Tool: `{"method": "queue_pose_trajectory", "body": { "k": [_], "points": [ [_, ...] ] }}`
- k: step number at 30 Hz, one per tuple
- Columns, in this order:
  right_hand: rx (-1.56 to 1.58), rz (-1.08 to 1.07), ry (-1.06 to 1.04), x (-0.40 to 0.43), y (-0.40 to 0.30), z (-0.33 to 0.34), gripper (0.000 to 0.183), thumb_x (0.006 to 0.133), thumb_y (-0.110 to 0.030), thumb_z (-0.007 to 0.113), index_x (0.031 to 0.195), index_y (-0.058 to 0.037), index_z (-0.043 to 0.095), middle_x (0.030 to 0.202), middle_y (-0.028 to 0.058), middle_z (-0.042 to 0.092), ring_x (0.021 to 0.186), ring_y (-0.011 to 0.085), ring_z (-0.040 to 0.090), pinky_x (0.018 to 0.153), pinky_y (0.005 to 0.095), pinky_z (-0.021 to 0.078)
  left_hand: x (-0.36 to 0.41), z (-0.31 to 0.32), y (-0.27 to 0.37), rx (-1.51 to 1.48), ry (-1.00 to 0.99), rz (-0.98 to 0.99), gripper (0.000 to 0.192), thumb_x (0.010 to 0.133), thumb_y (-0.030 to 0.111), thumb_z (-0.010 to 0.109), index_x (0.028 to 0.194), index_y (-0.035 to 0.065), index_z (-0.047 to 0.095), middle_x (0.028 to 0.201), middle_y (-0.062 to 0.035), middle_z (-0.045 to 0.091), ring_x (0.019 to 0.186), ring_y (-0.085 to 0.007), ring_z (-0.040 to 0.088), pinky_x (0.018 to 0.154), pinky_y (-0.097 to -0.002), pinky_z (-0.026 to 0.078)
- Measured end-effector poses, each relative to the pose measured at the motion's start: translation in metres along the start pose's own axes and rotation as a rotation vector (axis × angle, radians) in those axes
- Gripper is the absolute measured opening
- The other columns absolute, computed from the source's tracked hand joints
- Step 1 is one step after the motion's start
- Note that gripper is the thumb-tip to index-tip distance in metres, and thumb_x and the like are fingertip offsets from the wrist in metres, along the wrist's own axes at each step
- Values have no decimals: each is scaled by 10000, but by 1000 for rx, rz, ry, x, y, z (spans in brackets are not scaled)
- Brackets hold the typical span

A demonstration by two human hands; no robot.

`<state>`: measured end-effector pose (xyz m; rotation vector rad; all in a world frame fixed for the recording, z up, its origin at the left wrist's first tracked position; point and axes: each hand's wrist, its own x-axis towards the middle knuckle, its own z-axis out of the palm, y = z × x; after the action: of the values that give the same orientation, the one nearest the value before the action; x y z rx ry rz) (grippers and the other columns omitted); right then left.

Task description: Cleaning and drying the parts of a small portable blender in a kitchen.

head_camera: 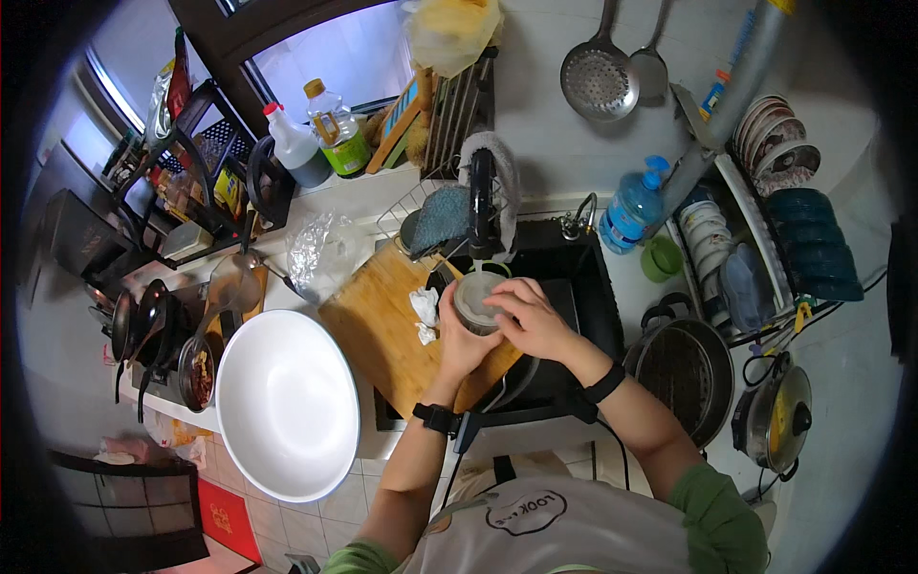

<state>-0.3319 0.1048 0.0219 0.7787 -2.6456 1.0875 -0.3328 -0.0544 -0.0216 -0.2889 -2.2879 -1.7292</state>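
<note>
My left hand (pixel 462 330) grips a small round container (pixel 476 305) from its left side, just under the black faucet (pixel 481 208). A thin stream of water runs from the spout into it, and its inside looks cloudy and pale. The fingers of my right hand (pixel 532 317) touch the container's rim from the right; whether they hold anything is hidden. Below my hands a wooden cutting board (pixel 387 323) lies slanted across the left part of the black sink (pixel 584 287). Crumpled white tissue (pixel 424 306) rests on the board beside my left hand.
A large white basin (pixel 287 405) stands left of the board. Right of the sink are a blue soap bottle (pixel 631 212), a green cup (pixel 661 258) and a deep steel pot (pixel 681 380). A dish rack (pixel 746 237) with stacked bowls is farther right. Pans (pixel 147 323) sit at the far left.
</note>
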Motion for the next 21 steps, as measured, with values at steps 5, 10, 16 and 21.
{"method": "queue_pose_trajectory", "body": {
  "k": [5, 10, 16, 21],
  "points": [
    [-88, -69, -100, -8, -2, 12, 527, 846, -322, 535, 1271, -27, 432, 1320, 156, 414, 1287, 289, 314, 1020, 421, 282, 5, -1, 4, 213, 3, 160, 935, 557, 196, 791, 1308, -23, 279, 1239, -219, 411, 1135, -371, 428, 960, -401, 357],
    [-346, -130, -68, 4, -7, 7, 570, 849, -403, 502, 1256, -10, 431, 1292, 198, 442, 1234, 305, 389, 1054, 430, 243, 0, -3, 10, 227, 25, 132, 867, 599, 169, 758, 1294, -50, 288, 1226, -234, 419, 1131, -374, 432, 957, -394, 359],
    [-50, -135, -143, 12, -15, 9, 445, 860, -339, 515, 1207, -60, 513, 1251, 142, 505, 1165, 246, 477, 1041, 424, 272, -7, -7, 1, 118, 57, 73, 960, 544, 223, 809, 1303, -36, 281, 1237, -234, 414, 1134, -366, 439, 959, -404, 359],
    [-341, -218, -32, 9, -20, 12, 414, 865, -354, 507, 1144, -51, 558, 1174, 148, 559, 1151, 260, 487, 1025, 420, 296, -10, -8, 5, 135, 70, 84, 974, 533, 231, 819, 1302, -34, 282, 1247, -236, 408, 1139, -366, 437, 957, -406, 361]
  ]
}}
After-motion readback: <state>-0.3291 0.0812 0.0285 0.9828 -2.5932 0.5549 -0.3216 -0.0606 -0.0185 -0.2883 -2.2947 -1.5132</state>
